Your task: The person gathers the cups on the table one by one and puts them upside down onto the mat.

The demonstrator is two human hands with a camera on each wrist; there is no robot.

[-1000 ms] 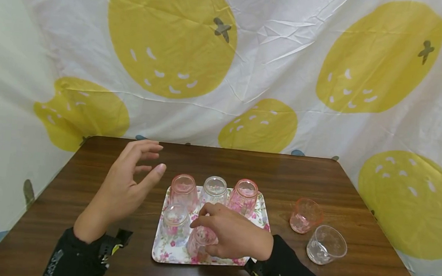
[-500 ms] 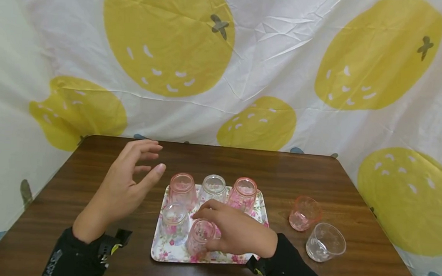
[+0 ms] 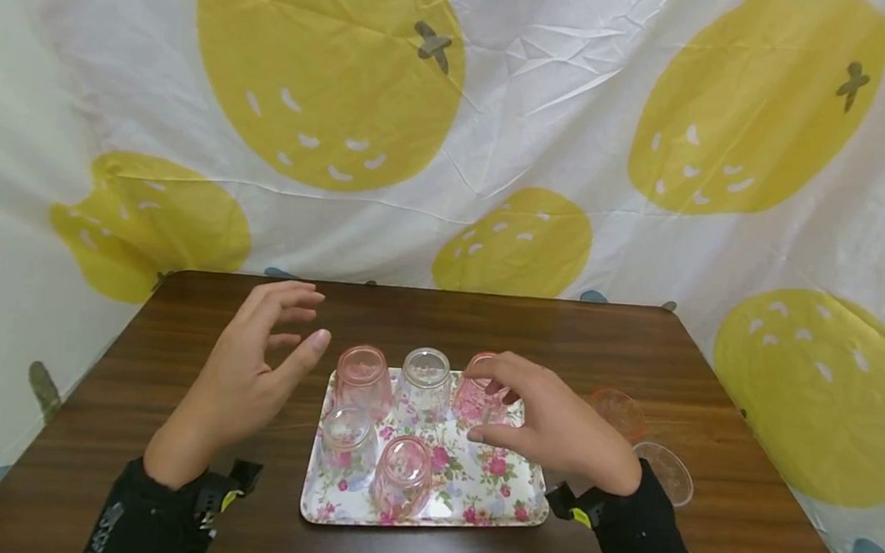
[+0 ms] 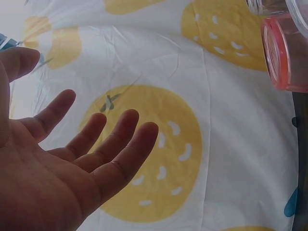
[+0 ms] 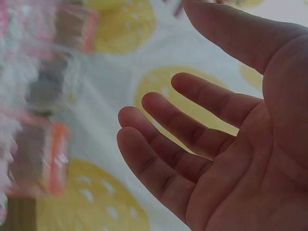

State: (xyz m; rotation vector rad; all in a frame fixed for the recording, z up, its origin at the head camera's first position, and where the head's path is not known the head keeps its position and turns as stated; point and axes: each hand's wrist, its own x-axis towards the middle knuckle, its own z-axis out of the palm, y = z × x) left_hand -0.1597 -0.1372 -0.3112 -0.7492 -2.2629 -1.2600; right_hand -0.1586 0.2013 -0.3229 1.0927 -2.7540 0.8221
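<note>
A flowered tray (image 3: 476, 491) bears several upside-down glasses. At its back stand a pink glass (image 3: 363, 385), a clear glass (image 3: 425, 388) and another pink glass (image 3: 477, 399). A clear glass (image 3: 348, 443) and a pink glass (image 3: 403, 479) stand nearer the front. My right hand (image 3: 555, 420) hovers over the tray's right side with nothing in its grasp; its fingers (image 5: 163, 178) are loosely spread in the right wrist view. It partly covers the back right glass. Left of the tray, my left hand (image 3: 245, 375) is raised, palm inward, holding nothing.
Right of the tray, on the brown table (image 3: 745, 526), are a pink-rimmed glass (image 3: 623, 413) and a clear glass (image 3: 668, 472), both rim up. My right hand and sleeve hide much of them. A lemon-print cloth (image 3: 384, 240) hangs behind the table.
My right hand has let go of the pink glass at the tray's front and moved up and right. That glass stays on the tray. My left hand has barely moved.
</note>
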